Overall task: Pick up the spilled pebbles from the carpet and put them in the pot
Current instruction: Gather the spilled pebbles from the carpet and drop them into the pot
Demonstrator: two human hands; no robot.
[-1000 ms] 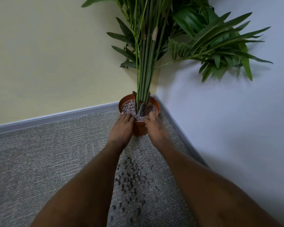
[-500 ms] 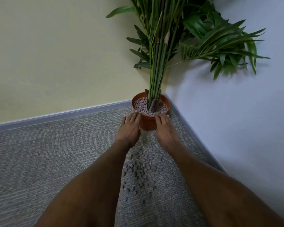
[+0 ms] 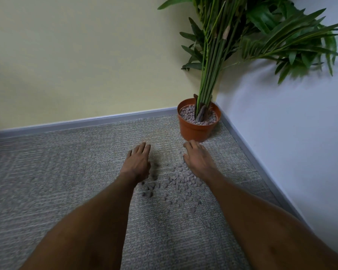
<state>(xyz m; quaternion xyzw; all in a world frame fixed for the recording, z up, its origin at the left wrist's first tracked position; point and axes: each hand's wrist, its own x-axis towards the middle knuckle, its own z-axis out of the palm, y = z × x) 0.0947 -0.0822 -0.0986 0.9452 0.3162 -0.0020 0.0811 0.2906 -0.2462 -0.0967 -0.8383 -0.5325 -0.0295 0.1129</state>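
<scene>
An orange pot (image 3: 193, 131) stands in the room's corner, filled with pale pebbles around green plant stems. Spilled grey-brown pebbles (image 3: 177, 184) lie scattered on the grey carpet (image 3: 66, 172) in front of it. My left hand (image 3: 138, 162) is palm down over the left edge of the spill, fingers straight. My right hand (image 3: 198, 158) is palm down at the spill's right edge, just short of the pot's base, fingers relaxed. Neither hand holds anything that I can see.
A tall palm plant (image 3: 242, 36) leans out of the pot toward the right. A yellow wall stands behind, a pale blue-grey wall (image 3: 291, 133) to the right, both with grey skirting (image 3: 86, 121). Carpet stretches to the left.
Both hands have drawn back from the pot's rim and come down to the carpet beside the spilled pebbles. The view has shifted, so the pot sits farther right.
</scene>
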